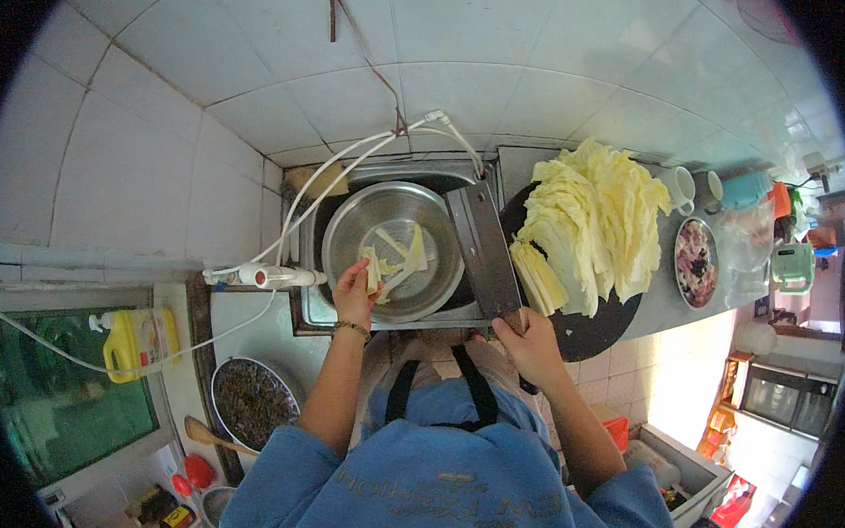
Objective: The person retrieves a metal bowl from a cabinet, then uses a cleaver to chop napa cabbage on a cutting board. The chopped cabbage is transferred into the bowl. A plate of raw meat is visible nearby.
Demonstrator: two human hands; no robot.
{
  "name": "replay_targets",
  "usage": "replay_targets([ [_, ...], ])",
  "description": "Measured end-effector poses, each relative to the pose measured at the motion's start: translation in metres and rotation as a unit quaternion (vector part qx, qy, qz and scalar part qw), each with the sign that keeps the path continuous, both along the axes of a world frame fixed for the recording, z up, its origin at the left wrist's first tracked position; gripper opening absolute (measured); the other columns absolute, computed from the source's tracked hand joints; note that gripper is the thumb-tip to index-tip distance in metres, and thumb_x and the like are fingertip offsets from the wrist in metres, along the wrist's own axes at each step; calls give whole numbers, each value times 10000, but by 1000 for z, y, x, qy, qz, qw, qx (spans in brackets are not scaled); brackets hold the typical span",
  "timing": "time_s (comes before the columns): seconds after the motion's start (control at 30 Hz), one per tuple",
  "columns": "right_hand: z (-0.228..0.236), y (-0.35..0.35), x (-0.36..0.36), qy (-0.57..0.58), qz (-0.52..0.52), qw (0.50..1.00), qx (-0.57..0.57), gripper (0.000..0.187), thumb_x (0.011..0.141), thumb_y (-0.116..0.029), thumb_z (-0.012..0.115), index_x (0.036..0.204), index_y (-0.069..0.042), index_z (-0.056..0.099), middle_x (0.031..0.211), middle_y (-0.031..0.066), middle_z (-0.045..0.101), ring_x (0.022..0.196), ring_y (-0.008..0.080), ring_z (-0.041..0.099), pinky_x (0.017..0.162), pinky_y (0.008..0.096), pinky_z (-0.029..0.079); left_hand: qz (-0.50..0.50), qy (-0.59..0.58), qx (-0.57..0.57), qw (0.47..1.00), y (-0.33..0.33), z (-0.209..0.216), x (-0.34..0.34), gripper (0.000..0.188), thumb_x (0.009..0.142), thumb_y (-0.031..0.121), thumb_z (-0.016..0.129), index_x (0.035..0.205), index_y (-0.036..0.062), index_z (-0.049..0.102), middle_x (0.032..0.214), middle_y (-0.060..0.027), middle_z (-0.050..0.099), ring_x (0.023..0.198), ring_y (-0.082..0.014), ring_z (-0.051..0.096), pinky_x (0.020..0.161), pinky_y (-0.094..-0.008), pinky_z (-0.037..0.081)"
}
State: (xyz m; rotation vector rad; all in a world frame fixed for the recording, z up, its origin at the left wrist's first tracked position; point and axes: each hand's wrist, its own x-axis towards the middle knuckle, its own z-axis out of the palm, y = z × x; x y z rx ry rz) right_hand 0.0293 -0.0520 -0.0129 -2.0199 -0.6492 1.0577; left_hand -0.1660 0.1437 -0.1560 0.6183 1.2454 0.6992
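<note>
Down in the sink sits a round steel basin, and there are pale cabbage strips lying loose on its bottom. On the desk to the right, an oval plate carries raw meat with a dark patch in the middle. A white mug stands just behind it. Over at the lower left, a large bowl is well filled with something dark and shredded.

Now the hands! The left hand is over the basin's near-left rim, fingers drawn together, pinching 1 small yellowish cabbage piece. The right hand is curled firmly round the handle of a cleaver, its broad dark blade slanting up and left across the sink's right side; whether it touches the basin, I can't tell. Just beside the blade, a heap of napa cabbage leaves covers much of a round black cutting board, with cut stalk pieces at the heap's left edge.
</note>
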Motion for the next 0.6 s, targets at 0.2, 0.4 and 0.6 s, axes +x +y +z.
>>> replay_targets([
  [0.2,14,-42,3,-76,-37,996,-8,208,853,-178,650,810,11,575,594,54,546,508,119,504,483,295,413,-60,-59,8,996,-20,10,27,214,931,167,583,1133,103,615,1002,-42,640,815,-130,619,682,-276,554],
  [0.4,13,-95,16,-82,-111,988,-65,217,862,-190,650,785,-11,554,565,41,507,485,110,465,455,299,389,-209,-84,-20,974,-78,36,89,311,874,118,646,1174,98,568,940,-30,645,760,-115,617,614,-248,526],
  [0.6,12,-112,14,-83,-119,985,-94,243,856,-206,637,855,32,585,615,160,557,541,204,503,531,369,415,-185,22,10,982,-130,44,142,357,802,76,706,1119,49,546,834,-55,649,671,-123,609,551,-242,492],
])
